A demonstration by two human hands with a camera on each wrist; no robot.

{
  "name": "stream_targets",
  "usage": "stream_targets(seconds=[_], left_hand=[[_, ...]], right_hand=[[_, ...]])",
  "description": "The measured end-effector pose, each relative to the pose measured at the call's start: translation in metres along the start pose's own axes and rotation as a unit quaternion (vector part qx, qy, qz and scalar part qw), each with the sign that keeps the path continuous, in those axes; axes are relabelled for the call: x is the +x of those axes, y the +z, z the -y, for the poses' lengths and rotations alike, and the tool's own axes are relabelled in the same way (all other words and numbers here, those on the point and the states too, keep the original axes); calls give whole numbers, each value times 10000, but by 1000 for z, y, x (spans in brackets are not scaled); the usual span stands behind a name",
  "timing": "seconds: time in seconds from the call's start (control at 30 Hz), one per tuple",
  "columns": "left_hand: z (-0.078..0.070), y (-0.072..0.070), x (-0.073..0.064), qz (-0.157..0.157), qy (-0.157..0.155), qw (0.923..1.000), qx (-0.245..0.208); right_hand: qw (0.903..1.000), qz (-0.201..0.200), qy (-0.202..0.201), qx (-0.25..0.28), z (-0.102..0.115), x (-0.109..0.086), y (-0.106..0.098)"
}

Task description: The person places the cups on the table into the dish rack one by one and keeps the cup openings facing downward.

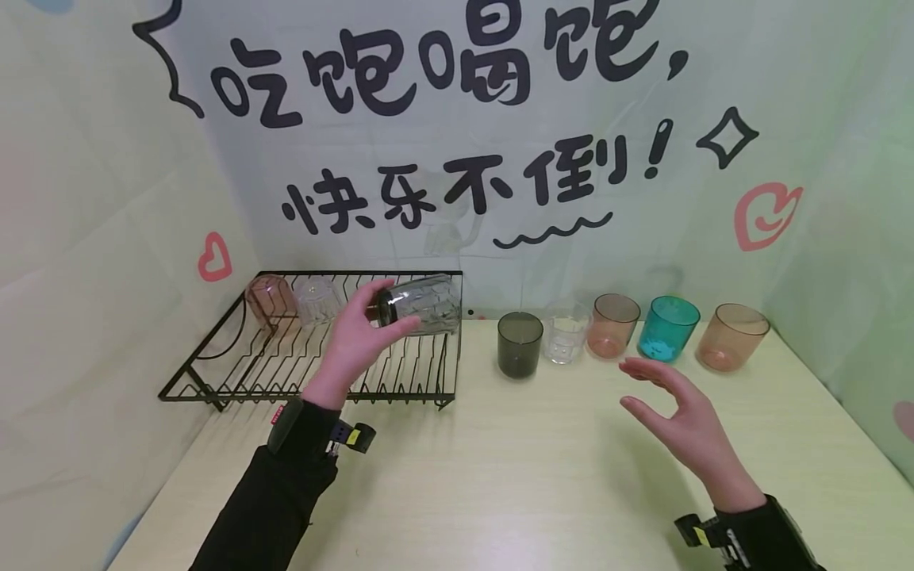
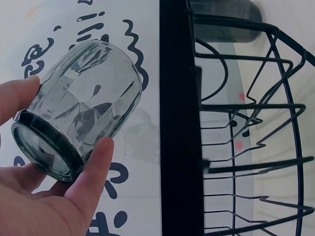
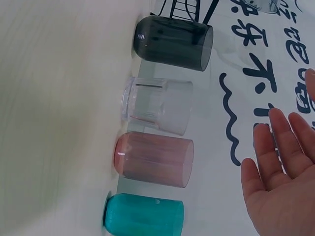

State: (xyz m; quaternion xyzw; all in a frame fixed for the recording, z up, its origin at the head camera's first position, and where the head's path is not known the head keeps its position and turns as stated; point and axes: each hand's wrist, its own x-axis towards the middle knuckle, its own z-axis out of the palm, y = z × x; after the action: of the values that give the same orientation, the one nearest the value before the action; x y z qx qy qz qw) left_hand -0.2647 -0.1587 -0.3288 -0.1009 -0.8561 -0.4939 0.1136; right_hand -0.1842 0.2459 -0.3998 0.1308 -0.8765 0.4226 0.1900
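Note:
Tilted on its side, a grey faceted glass (image 1: 427, 304) is gripped near its base by my left hand (image 1: 362, 329), over the right end of the black wire rack (image 1: 400, 396). In the left wrist view the fingers and thumb wrap the dark base of this glass (image 2: 83, 103), its mouth pointing away. My right hand (image 1: 681, 420) is held over the table's right side with fingers spread and nothing in it. Nearest to it are a teal cup (image 1: 668, 329) and an amber cup (image 1: 733, 337). The right wrist view shows its palm (image 3: 285, 196) bare.
A pink glass (image 1: 271, 300) and a clear glass (image 1: 317, 300) lie in the rack's left part. Along the wall stand a dark grey cup (image 1: 520, 345), a clear glass (image 1: 567, 333) and a pink cup (image 1: 612, 327). A printed cloth (image 1: 428, 190) hangs behind.

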Motion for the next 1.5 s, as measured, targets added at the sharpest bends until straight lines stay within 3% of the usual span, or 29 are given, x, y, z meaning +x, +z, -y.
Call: stream_targets(seconds=[0.47, 0.87, 1.5], left_hand=[[7, -9, 7, 33, -215, 9997, 142], [15, -19, 15, -50, -216, 9975, 675], [6, -40, 33, 168, -302, 9892, 1426]], right_hand=[[9999, -1, 52, -157, -11, -3, -5], [9993, -13, 62, -380, -20, -5, -10], [9987, -36, 151, -488, -33, -9, -16]])
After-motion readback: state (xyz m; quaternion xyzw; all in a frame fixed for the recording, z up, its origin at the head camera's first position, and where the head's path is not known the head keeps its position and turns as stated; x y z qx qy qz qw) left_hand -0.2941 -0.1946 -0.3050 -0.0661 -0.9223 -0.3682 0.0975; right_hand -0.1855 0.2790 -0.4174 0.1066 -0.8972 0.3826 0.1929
